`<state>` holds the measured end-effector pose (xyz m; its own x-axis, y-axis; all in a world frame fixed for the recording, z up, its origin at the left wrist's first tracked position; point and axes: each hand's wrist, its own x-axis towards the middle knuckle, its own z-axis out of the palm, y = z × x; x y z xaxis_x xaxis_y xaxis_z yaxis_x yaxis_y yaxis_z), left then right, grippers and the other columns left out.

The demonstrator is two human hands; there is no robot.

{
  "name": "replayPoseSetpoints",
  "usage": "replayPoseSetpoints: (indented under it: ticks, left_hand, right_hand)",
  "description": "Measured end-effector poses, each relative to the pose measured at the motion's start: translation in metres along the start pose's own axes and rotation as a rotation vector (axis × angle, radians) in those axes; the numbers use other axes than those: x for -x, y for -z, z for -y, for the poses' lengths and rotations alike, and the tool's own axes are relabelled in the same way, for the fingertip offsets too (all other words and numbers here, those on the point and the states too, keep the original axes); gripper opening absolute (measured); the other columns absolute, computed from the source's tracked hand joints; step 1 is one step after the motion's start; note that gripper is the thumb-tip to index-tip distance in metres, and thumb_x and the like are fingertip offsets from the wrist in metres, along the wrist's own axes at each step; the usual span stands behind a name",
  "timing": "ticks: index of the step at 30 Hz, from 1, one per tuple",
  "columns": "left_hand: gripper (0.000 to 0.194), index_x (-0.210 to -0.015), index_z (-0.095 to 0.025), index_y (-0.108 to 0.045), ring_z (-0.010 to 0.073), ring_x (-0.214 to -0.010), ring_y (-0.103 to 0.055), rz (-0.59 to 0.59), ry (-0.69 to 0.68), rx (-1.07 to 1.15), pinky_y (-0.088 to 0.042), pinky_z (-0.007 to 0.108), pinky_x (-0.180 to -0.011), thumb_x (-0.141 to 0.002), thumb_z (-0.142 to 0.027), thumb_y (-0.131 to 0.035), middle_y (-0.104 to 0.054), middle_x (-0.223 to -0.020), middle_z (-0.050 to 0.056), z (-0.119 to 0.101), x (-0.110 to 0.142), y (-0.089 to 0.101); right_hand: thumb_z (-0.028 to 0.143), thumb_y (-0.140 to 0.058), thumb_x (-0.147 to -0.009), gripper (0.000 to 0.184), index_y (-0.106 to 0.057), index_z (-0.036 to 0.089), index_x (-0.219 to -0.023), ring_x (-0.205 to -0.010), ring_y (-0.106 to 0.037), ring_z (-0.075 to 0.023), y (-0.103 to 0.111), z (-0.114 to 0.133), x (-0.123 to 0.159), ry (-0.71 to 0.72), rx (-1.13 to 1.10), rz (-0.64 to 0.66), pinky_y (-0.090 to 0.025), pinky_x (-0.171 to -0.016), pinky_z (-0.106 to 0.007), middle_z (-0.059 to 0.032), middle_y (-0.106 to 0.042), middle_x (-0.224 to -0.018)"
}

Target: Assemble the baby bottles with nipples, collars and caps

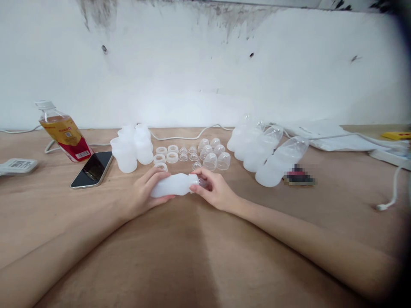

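Note:
A frosted white baby bottle [176, 185] lies sideways between my hands, its neck toward the right. Around its base end, the fingers of my left hand [146, 190] are wrapped. My right hand [214, 188] pinches the white collar ring at the neck, and a clear nipple [203, 182] sticks out there, partly hidden by the fingers. Just behind the bottle are several loose collar rings [172, 158], several clear nipples [192, 156] and several clear domed caps [210, 161], set out in rows.
Several open frosted bottles [127, 159] stand at back left. Several bottles with clear caps [269, 170] stand at right. A phone [92, 170] and drink bottle [66, 132] are on the left. A white cable [192, 137] runs behind; a white bag [316, 133] lies back right.

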<state>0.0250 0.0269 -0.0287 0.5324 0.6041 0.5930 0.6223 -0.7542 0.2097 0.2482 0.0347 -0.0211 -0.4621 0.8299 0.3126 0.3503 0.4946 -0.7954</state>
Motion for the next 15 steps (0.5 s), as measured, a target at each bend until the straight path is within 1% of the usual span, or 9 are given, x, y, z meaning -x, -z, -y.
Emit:
replayPoseSetpoints:
  ticks: [2, 4, 6, 7, 9, 11, 13, 15]
  left_hand:
    - [0.040, -0.111, -0.018, -0.041, 0.0202, -0.095, -0.053, -0.045, -0.082, -0.061, -0.046, 0.031, -0.079, -0.076, -0.032, -0.056, -0.052, -0.103, 0.010, 0.001, 0.003, -0.001]
    - [0.042, -0.113, -0.018, -0.039, 0.0204, -0.095, -0.053, -0.074, -0.124, -0.112, -0.046, 0.031, -0.078, -0.077, -0.030, -0.056, -0.051, -0.103, 0.010, 0.000, 0.005, -0.002]
    - [0.043, -0.114, -0.018, -0.038, 0.0209, -0.094, -0.053, -0.087, -0.133, -0.143, -0.046, 0.032, -0.077, -0.077, -0.029, -0.056, -0.051, -0.103, 0.011, -0.001, 0.005, -0.001]
    - [0.043, -0.114, -0.018, -0.038, 0.0212, -0.094, -0.053, -0.097, -0.134, -0.149, -0.046, 0.032, -0.077, -0.076, -0.028, -0.057, -0.051, -0.103, 0.011, -0.002, 0.005, -0.001]
    - [0.044, -0.113, -0.018, -0.038, 0.0213, -0.093, -0.053, -0.107, -0.136, -0.143, -0.046, 0.032, -0.077, -0.075, -0.027, -0.058, -0.051, -0.102, 0.011, -0.004, 0.003, 0.000]
    - [0.044, -0.112, -0.018, -0.039, 0.0207, -0.092, -0.053, -0.107, -0.109, -0.111, -0.046, 0.031, -0.077, -0.074, -0.027, -0.059, -0.050, -0.100, 0.010, -0.005, 0.000, 0.001]
    - [0.043, -0.110, -0.018, -0.039, 0.0203, -0.091, -0.053, -0.118, -0.056, -0.065, -0.046, 0.031, -0.078, -0.074, -0.027, -0.060, -0.050, -0.100, 0.009, -0.005, -0.002, 0.001]
    - [0.040, -0.107, -0.017, -0.040, 0.0206, -0.091, -0.052, -0.150, 0.009, -0.021, -0.045, 0.031, -0.079, -0.074, -0.028, -0.059, -0.049, -0.099, 0.008, -0.002, -0.003, 0.000]
  right_hand:
    - [0.046, -0.051, -0.075, 0.029, -0.047, 0.018, -0.084, -0.050, -0.044, -0.0076, -0.001, 0.005, 0.000, -0.116, -0.131, 0.022, -0.034, -0.041, -0.020, 0.0006, -0.050, -0.065]
    - [0.049, -0.049, -0.075, 0.033, -0.044, 0.018, -0.081, -0.042, -0.038, -0.0051, -0.002, 0.011, 0.000, -0.225, -0.272, 0.060, -0.027, -0.035, -0.018, 0.0030, -0.045, -0.061]
    - [0.051, -0.048, -0.075, 0.034, -0.042, 0.018, -0.080, -0.038, -0.034, -0.0036, -0.002, 0.016, 0.000, -0.289, -0.347, 0.091, -0.022, -0.033, -0.018, 0.0040, -0.044, -0.059]
    - [0.051, -0.047, -0.075, 0.034, -0.042, 0.018, -0.080, -0.037, -0.033, -0.0034, -0.001, 0.017, -0.001, -0.293, -0.337, 0.098, -0.023, -0.033, -0.018, 0.0040, -0.045, -0.059]
    - [0.050, -0.047, -0.076, 0.033, -0.045, 0.017, -0.080, -0.040, -0.039, -0.0050, 0.004, 0.018, -0.004, -0.233, -0.225, 0.118, -0.030, -0.039, -0.020, 0.0026, -0.049, -0.059]
    - [0.049, -0.040, -0.081, 0.033, -0.050, 0.018, -0.081, -0.050, -0.048, -0.0087, 0.014, 0.017, -0.008, -0.130, -0.061, 0.105, -0.037, -0.049, -0.024, -0.0004, -0.055, -0.066]
    - [0.047, -0.033, -0.084, 0.035, -0.053, 0.019, -0.084, -0.061, -0.053, -0.0126, 0.028, 0.015, -0.013, -0.058, 0.134, -0.006, -0.039, -0.058, -0.027, -0.0030, -0.057, -0.074]
    - [0.045, -0.033, -0.085, 0.034, -0.053, 0.019, -0.089, -0.072, -0.053, -0.0166, 0.047, 0.013, -0.017, -0.031, 0.335, -0.197, -0.038, -0.063, -0.029, -0.0056, -0.057, -0.082]
